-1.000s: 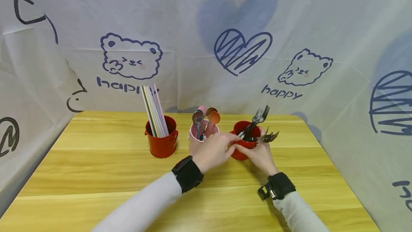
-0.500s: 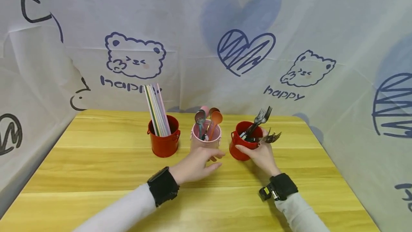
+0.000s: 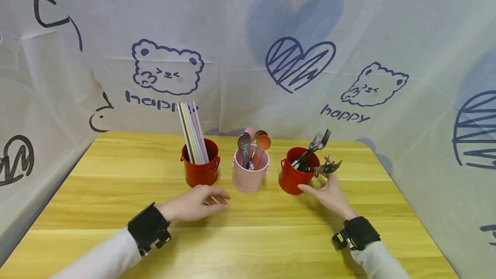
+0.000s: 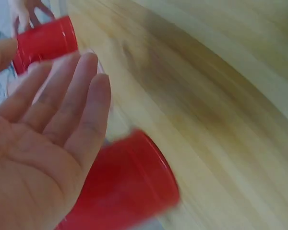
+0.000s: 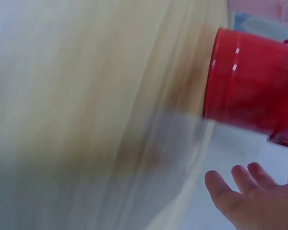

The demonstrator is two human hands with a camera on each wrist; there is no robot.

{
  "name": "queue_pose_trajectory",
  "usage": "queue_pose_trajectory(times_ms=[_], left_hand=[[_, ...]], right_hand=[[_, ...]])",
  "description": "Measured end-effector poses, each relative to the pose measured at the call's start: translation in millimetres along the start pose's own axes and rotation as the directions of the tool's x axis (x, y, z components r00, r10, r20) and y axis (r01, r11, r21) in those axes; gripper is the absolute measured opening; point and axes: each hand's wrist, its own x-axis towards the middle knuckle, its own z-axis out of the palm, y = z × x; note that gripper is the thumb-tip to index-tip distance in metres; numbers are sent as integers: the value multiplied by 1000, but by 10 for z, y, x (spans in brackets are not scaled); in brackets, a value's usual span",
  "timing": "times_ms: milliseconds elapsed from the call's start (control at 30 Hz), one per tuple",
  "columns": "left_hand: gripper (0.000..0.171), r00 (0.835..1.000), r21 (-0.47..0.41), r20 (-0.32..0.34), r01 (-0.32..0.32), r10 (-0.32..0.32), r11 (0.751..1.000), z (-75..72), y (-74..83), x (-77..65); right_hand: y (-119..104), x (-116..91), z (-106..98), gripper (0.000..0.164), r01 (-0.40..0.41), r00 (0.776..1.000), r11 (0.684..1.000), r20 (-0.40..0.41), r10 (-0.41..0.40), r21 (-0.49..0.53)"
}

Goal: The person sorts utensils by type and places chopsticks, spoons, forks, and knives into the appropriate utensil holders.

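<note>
My left hand (image 3: 197, 203) hovers over the table before the left red bucket (image 3: 200, 175), its fingers loosely bent and holding nothing. In the left wrist view its palm and extended fingers (image 4: 89, 96) show. My right hand (image 3: 330, 195) is at the right side of the right red bucket (image 3: 291, 181), thumb near its front. The right wrist view shows the fingers spread and apart from that bucket (image 5: 252, 81). Forks (image 3: 319, 140) lean in it, some upward, others tilting over its right rim. Between the red buckets stands a pink bucket (image 3: 248, 181) with several spoons (image 3: 264, 142).
Long, thin, pastel straw-like sticks (image 3: 192, 134) stand in the left red bucket. All three buckets are in a row near the back of the wooden table (image 3: 263, 244). Behind the table hangs a white cloth (image 3: 232, 20) printed with bears and hearts.
My left hand has let go at the right red bucket and moved left, past the pink bucket. My right hand has loosened from the bucket and shifted slightly right.
</note>
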Motion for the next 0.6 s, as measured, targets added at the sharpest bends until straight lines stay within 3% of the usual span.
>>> queue_pose_trajectory(times_ms=[200, 367, 500, 600], left_hand=[[40, 998, 2, 20, 58, -58, 998, -279, -132, -329], [51, 987, 161, -55, 157, -150, 974, -508, -176, -537], [65, 957, 349, -177, 278, -228, 895, -638, -169, -682], [72, 927, 462, -301, 348, -224, 816, -685, -164, -758]], right_hand=[[135, -17, -210, 111, 103, 994, 986, 55, -97, -129], [121, -1, -348, 99, 176, 982, 947, 115, -150, -267], [96, -11, -436, 101, 206, 977, 898, 138, -164, -388], [80, -57, -504, 103, 197, 980, 848, 126, -154, -492]])
